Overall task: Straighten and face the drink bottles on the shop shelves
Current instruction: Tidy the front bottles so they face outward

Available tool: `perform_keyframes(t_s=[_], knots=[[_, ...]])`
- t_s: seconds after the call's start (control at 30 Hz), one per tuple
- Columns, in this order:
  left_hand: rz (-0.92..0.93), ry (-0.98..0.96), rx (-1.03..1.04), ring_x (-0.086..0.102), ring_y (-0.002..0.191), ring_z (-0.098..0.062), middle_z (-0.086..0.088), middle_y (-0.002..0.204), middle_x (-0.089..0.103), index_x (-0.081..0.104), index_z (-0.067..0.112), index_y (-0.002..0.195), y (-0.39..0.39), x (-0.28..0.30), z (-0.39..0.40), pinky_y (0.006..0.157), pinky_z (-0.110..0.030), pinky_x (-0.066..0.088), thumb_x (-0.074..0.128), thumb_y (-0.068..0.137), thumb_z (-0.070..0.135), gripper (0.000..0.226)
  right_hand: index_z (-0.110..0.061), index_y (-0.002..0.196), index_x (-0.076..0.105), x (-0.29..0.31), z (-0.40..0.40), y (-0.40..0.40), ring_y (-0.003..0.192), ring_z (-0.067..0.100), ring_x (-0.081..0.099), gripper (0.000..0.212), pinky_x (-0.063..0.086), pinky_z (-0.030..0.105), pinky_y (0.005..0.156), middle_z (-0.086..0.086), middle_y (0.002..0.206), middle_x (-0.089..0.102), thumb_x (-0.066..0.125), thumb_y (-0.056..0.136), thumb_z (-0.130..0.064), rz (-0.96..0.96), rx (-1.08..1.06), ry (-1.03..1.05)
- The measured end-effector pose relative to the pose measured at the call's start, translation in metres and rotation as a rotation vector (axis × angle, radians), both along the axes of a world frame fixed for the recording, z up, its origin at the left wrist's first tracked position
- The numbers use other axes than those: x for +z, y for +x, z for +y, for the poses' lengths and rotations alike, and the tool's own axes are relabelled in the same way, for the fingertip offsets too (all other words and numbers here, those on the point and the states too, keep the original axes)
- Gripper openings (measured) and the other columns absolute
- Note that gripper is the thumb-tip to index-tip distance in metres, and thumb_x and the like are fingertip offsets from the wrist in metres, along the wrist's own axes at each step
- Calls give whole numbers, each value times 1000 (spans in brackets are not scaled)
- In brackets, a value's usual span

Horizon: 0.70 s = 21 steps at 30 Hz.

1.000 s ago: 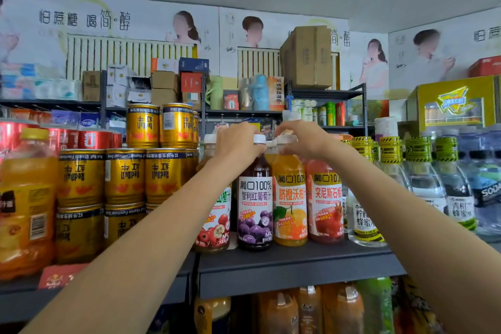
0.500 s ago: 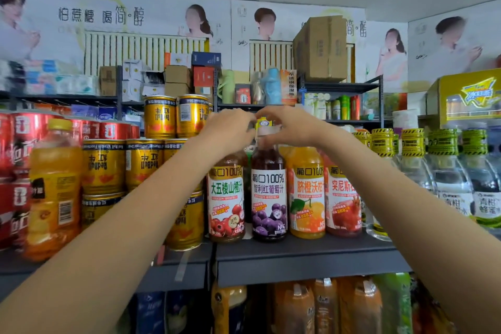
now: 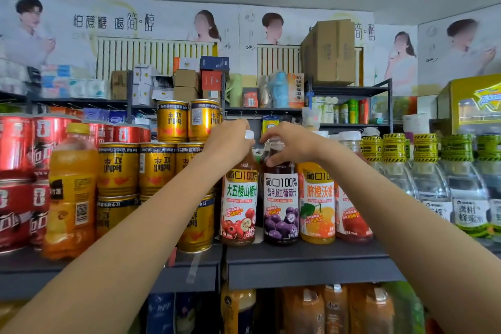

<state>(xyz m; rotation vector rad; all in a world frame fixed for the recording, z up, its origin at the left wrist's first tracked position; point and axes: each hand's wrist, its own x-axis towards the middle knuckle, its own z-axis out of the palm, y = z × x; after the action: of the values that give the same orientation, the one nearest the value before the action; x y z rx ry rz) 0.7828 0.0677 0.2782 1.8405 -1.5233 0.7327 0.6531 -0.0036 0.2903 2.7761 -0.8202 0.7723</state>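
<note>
Left hand (image 3: 230, 141) grips the hawthorn juice bottle (image 3: 239, 203) by its cap, right hand (image 3: 287, 145) the grape juice bottle (image 3: 281, 206) on the shelf (image 3: 306, 260) — advise small neck twists, bases seated, labels square to front.

One head-worn view faces the shelf (image 3: 303, 266) front-on, close, angled slightly upward.

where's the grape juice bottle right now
Head view, centre: the grape juice bottle stands on the dark shelf between hawthorn bottle and orange bottle, right hand gripping its neck.
</note>
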Motion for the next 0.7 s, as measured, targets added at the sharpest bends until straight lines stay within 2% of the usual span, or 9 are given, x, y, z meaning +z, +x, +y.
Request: perform_keyframes(t_s=[0.13, 0.23, 0.3, 0.37, 0.43, 0.53, 0.63, 0.7], knots=[[30, 22, -10, 53, 105, -28, -12, 116, 58, 53, 11, 118, 1, -2, 3, 75, -32, 38, 53, 94, 25, 28, -17, 129, 51, -2, 2, -3, 126, 22, 41, 55, 32, 27, 96, 5, 136, 45, 73, 80, -23, -42, 18, 24], [-54, 81, 141, 42, 117, -35, -18, 130, 41, 44, 7, 127, -14, -6, 6, 91, -39, 37, 49, 94, 17, 35, -18, 132, 48, -8, 5, -3, 125, 24, 42, 60, 33, 29, 98, 8, 136, 43, 73, 79, -28, -82, 0, -24], [-204, -23, 202, 34, 126, -34, -17, 137, 36, 42, 7, 131, -25, -8, 7, 102, -41, 29, 49, 91, 14, 41, -15, 130, 50, -11, 7, -10, 124, 23, 42, 54, 32, 29, 100, 9, 135, 46, 70, 82, -27, -174, 26, -79], [-288, -169, 101, 28, 133, -30, -12, 143, 34, 38, 11, 137, -37, -11, 8, 109, -41, 21, 49, 90, 13, 48, -13, 125, 55, -8, 6, -27, 121, 22, 46, 42, 32, 27, 99, 9, 131, 52, 65, 86, -19, -287, 21, -165], [-299, -193, -70, 24, 137, -26, -8, 147, 32, 33, 15, 142, -51, -15, 5, 112, -40, 16, 47, 91, 12, 52, -14, 125, 55, -4, 1, -52, 122, 23, 46, 39, 33, 29, 101, 10, 133, 50, 61, 87, -10, -356, -75, -189], [-277, -76, -181, 15, 141, -27, -6, 152, 22, 27, 20, 145, -72, -29, -4, 114, -43, 12, 48, 92, 14, 58, -14, 132, 48, -10, -4, -87, 127, 29, 41, 48, 33, 34, 106, 14, 142, 37, 58, 87, -2, -358, -254, -119], [-223, 11, -184, 2, 143, -31, -7, 156, 7, 20, 23, 147, -83, -53, -16, 115, -48, 7, 51, 93, 20, 63, -13, 141, 36, -34, -7, -103, 127, 34, 40, 64, 35, 38, 105, 17, 144, 31, 65, 84, -16, -373, -336, -57], [-233, 37, -143, -6, 143, -33, -7, 157, -3, 16, 24, 148, -87, -71, -23, 115, -51, 3, 53, 92, 25, 67, -17, 146, 24, -56, -13, -107, 124, 36, 44, 76, 39, 40, 99, 19, 142, 31, 66, 84, -15, -351, -384, -37]])
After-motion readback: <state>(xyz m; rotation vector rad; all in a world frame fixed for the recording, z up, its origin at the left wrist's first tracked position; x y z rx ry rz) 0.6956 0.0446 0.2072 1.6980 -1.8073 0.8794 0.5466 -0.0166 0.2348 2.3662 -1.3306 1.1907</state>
